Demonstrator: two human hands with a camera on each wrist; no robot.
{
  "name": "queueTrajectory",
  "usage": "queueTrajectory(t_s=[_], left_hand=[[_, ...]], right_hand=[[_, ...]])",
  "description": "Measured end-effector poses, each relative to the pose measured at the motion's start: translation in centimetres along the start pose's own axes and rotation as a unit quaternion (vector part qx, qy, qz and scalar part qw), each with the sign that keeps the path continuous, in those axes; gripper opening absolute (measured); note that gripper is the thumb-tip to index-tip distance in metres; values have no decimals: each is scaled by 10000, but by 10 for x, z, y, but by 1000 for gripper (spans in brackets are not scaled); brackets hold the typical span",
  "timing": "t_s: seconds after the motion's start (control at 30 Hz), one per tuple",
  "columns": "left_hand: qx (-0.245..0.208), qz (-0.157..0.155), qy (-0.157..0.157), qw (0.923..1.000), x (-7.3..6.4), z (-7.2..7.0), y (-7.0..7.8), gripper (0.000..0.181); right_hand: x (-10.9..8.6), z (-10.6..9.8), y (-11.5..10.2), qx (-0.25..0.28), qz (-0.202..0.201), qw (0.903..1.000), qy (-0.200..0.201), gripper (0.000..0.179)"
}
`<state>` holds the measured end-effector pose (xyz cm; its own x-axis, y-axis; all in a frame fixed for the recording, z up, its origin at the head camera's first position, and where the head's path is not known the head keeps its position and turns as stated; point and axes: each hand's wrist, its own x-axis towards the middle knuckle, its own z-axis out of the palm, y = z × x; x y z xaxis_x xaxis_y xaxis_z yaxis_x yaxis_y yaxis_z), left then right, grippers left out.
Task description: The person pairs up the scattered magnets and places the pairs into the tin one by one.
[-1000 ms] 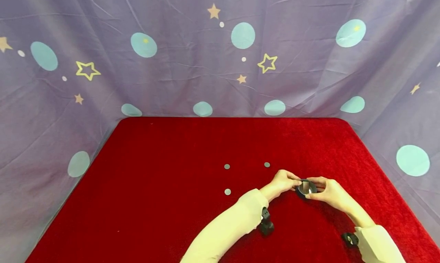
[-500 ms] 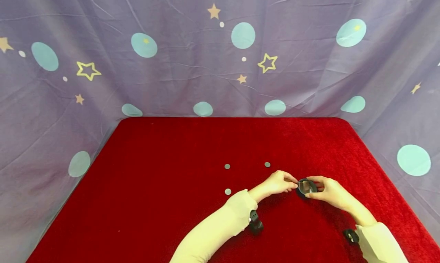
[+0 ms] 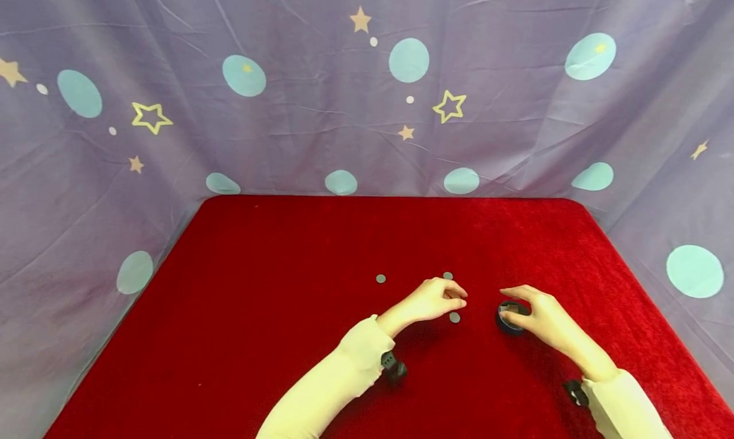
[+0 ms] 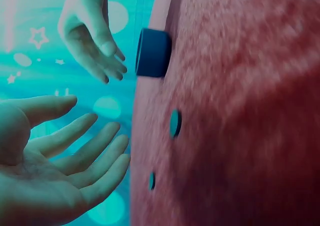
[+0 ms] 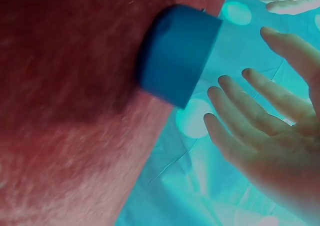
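Checking head view, checking both wrist views, and reading no word, no label, no brand, no number, no sign!

You're working in a curtained-off booth: a purple curtain [image 3: 309, 107], printed with stars [image 3: 360, 19] and dots [image 3: 409, 60], closes the far, left and right sides around your plush red table [image 3: 287, 254].

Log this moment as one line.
left grip: empty, relaxed, near discs | right grip: empty, above cup, not touching | cup: upright on red cloth | discs: flat on cloth
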<state>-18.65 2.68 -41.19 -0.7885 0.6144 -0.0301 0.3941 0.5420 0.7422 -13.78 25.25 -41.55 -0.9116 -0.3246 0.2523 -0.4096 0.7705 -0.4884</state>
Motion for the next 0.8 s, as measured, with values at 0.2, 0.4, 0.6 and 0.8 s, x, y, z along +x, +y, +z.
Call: queueTrajectory(t_s=[0.2, 0.4, 0.6, 0.8], left_hand=[[-96, 103, 3, 9999, -21, -22, -8, 24], [-104, 155, 169, 9997, -37, -39, -18, 25], [11, 214, 244, 9995, -51, -50, -27, 25], [171, 336, 348, 9987, -62, -57, -37, 26]], right_hand=[[5, 5, -11, 220, -231, 9995, -58, 34], [10, 12, -20, 403, -246, 9984, -321, 33], [13, 16, -27, 556, -171, 9967, -567, 34], [18, 24, -29, 598, -450, 9958, -535, 34]])
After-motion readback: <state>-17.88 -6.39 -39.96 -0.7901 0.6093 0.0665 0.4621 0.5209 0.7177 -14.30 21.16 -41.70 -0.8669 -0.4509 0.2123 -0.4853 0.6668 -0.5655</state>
